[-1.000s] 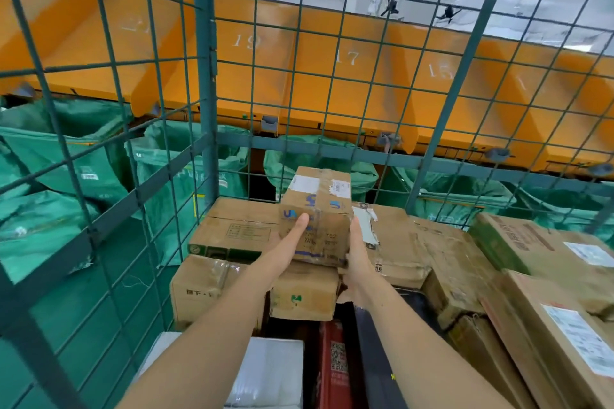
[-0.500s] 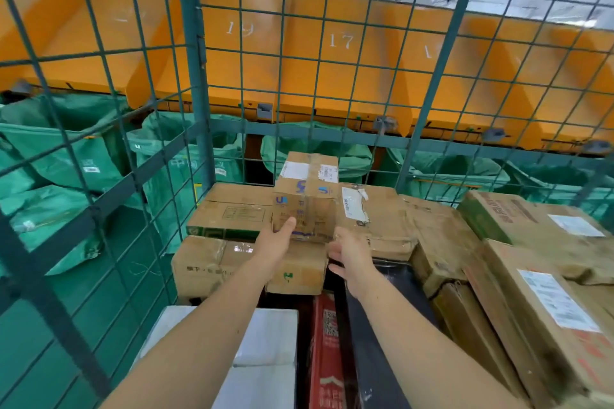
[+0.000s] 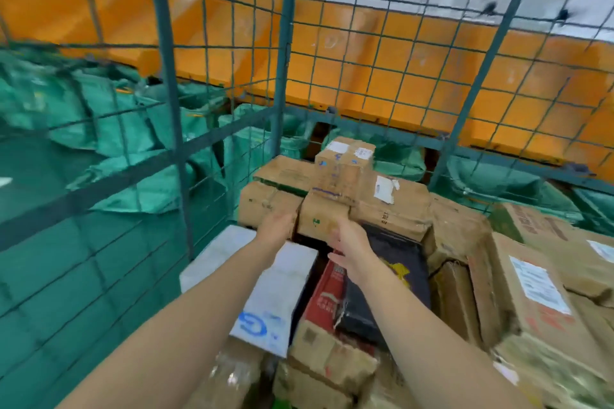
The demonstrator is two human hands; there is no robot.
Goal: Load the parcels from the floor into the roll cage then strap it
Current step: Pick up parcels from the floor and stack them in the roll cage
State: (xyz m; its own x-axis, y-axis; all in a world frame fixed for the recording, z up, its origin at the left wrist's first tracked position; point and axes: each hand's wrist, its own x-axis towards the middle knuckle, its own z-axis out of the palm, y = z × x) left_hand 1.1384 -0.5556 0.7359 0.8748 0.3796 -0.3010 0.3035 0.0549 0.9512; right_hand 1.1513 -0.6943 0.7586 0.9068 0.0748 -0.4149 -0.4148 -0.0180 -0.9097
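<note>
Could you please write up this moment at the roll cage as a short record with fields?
cage: roll cage, green wire mesh, part-filled with parcels
top parcel: small taped box sits on the stacked cartons, no hand on it
left hand: open, holds nothing
right hand: open, holds nothing
below the arms: white parcel, red box, black bag
outside the mesh: green sacks
strap: none in view
</note>
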